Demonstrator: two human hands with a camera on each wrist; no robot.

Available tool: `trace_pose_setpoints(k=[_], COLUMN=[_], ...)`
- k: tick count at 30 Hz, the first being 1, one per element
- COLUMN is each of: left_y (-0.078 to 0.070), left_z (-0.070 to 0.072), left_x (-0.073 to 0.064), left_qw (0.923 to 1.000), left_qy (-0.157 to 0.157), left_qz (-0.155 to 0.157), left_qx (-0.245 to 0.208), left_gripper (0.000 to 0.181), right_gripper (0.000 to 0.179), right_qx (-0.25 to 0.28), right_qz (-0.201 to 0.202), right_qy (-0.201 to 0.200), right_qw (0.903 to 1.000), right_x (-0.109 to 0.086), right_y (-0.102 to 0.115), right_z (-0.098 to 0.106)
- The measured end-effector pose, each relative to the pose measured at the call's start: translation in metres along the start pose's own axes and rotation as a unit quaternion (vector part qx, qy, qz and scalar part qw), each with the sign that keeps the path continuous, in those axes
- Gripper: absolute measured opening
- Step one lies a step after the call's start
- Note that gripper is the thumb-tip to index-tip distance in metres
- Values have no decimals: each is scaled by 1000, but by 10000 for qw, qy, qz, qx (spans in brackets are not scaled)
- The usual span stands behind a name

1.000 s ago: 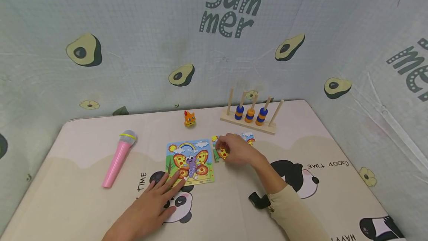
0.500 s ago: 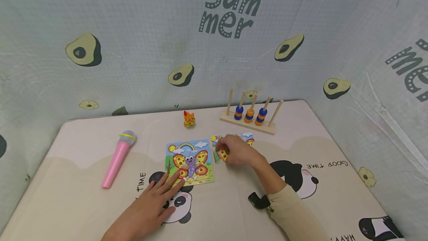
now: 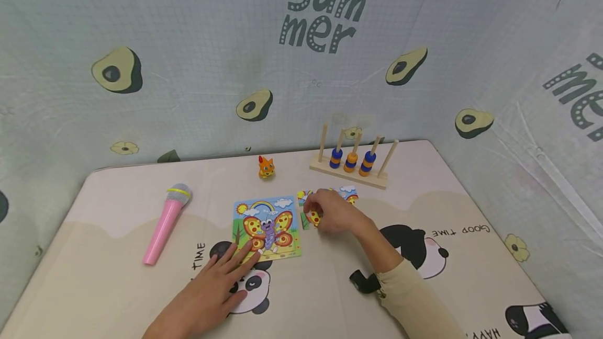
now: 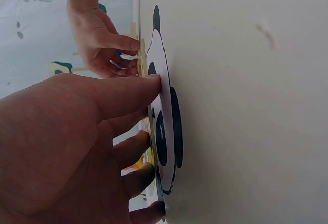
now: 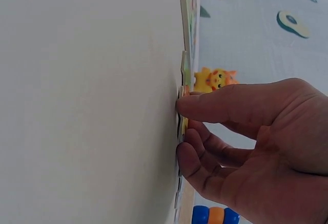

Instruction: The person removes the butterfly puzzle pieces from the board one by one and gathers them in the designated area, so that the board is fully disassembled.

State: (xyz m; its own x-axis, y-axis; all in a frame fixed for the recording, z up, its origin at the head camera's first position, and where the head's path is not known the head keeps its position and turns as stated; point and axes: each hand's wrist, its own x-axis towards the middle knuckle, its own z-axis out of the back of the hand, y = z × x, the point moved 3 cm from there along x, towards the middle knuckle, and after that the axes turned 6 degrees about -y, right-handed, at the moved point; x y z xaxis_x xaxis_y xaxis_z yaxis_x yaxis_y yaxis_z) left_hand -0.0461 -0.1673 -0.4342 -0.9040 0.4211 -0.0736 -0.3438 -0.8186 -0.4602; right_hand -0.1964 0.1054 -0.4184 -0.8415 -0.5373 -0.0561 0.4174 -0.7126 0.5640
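A square butterfly picture board (image 3: 268,221) lies flat on the table. The fingers of my left hand (image 3: 212,286) are spread and straight; their tips rest on its lower left corner while the thumb lies on the cloth. Just right of the board, my right hand (image 3: 336,211) bends over several butterfly jigsaw pieces (image 3: 348,191), covering part of them. In the right wrist view, the thumb and curled fingers pinch a jigsaw piece (image 5: 183,124) at table level. A piece with a red and yellow wing pattern (image 3: 313,217) shows beside those fingertips.
A pink toy microphone (image 3: 165,226) lies at the left. Behind the board sits a small orange toy animal (image 3: 266,167). A wooden peg stand (image 3: 348,171) with blue and orange beads stands at the back right. A patterned cloth wall rises behind the table.
Both hands stay in almost the same place. The jigsaw pieces under my right hand have shifted only very slightly.
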Motion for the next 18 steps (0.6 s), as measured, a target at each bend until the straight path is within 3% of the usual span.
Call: trace_pose_setpoints(k=[18], left_y=[0], left_z=[0], left_x=[1], left_qw=[10000], left_qy=[-26], left_qz=[-77], left_qx=[19], left_gripper=[68], right_gripper=[43], right_qx=[86], right_qz=[-26], right_qy=[24], right_qw=[10000], right_x=[0], right_y=[-1], right_z=[0])
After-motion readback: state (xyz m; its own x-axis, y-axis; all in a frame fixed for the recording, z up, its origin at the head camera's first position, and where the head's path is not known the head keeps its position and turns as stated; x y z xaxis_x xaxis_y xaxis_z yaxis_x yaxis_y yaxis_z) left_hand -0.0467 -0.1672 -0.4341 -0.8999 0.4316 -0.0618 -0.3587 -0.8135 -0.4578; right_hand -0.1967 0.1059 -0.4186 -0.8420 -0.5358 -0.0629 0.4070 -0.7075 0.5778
